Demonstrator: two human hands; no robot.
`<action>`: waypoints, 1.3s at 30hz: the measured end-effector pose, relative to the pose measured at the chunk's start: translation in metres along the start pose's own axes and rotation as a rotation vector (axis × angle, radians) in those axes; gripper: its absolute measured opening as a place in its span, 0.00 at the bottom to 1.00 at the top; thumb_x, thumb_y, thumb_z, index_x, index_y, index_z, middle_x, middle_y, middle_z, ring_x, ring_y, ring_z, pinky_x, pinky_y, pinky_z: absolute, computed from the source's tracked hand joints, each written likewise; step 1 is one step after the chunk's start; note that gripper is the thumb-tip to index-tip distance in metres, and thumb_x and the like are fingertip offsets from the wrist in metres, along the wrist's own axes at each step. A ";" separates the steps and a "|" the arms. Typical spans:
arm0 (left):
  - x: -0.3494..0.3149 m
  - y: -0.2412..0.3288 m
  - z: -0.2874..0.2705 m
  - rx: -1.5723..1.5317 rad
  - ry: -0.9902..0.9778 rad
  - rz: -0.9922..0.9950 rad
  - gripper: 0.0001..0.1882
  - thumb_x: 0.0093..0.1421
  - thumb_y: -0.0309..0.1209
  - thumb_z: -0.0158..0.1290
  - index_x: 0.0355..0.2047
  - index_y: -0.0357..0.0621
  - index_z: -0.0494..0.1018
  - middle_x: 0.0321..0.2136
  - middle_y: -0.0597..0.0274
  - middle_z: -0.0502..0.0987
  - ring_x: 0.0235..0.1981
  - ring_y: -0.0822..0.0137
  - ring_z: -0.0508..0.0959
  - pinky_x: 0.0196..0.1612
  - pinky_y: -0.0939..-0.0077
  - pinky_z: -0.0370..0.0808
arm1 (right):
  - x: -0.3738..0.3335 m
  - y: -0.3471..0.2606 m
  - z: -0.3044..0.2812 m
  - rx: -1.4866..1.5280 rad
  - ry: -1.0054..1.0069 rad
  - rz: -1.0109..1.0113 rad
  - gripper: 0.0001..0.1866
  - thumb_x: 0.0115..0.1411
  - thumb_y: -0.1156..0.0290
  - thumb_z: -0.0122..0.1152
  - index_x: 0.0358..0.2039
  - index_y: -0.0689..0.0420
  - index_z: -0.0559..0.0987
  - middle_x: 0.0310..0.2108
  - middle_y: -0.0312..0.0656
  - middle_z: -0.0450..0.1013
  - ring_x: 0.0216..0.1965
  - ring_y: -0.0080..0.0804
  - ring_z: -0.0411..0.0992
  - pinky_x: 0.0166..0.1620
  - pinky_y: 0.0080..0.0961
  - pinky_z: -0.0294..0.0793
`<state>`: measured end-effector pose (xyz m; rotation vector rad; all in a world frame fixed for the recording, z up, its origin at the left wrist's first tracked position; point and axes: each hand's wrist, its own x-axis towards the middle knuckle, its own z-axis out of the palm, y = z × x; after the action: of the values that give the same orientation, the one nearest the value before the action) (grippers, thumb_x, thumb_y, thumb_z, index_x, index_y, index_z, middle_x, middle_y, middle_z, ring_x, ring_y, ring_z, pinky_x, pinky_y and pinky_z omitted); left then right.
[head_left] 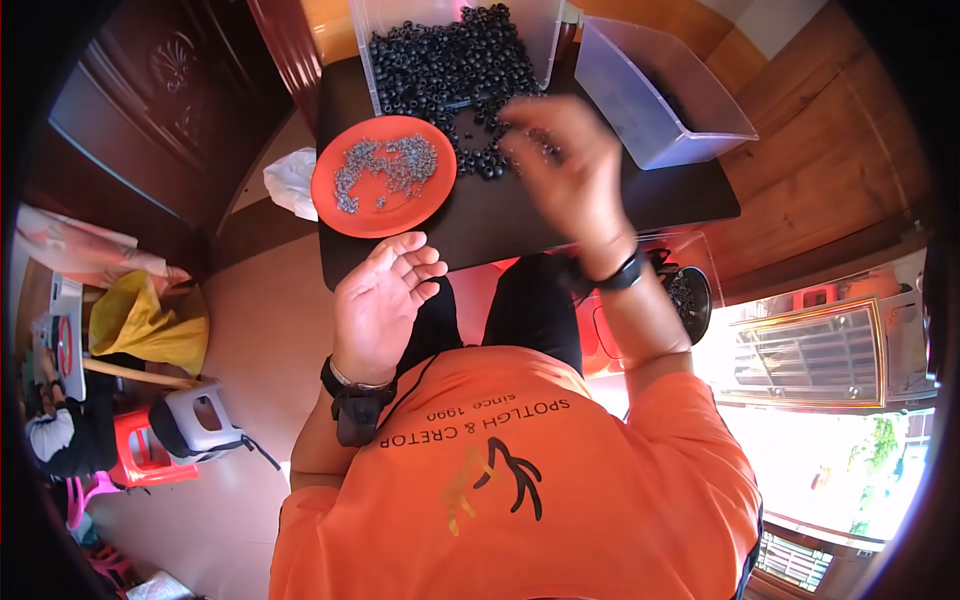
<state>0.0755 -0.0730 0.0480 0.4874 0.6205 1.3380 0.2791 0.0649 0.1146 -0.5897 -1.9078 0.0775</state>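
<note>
My left hand (383, 303) is palm up just in front of the table's near edge, below an orange plate (335, 205). Its fingers are loosely bent and the palm looks bare. On the plate lie many tiny grey metal pieces (405, 165). My right hand (575, 175), blurred by motion, hovers above the table beside scattered round black pieces (490, 165). Its thumb and forefinger stand apart, and nothing shows between them. More of these black pieces (450, 65) fill a clear plastic bin (545, 45) tipped toward me.
The dark table (660, 205) carries a second clear bin (650, 125) at the right, with some dark pieces inside. A white plastic bag (290, 182) sits left of the plate. By my right knee is a dark bowl (705, 310) of small pieces. Stools (150, 450) stand at left.
</note>
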 end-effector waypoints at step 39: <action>0.001 0.001 -0.027 -0.047 0.149 -0.031 0.13 0.65 0.39 0.44 0.37 0.43 0.71 0.37 0.59 0.77 0.41 0.63 0.76 0.46 0.70 0.70 | 0.007 0.103 0.090 -0.375 -0.857 0.305 0.12 0.53 0.69 0.53 0.35 0.52 0.82 0.33 0.47 0.78 0.39 0.47 0.75 0.43 0.39 0.73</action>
<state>0.0564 -0.0721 0.0285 0.3405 0.7147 1.3645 0.2350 0.1775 0.0501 -1.2438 -2.6649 0.1942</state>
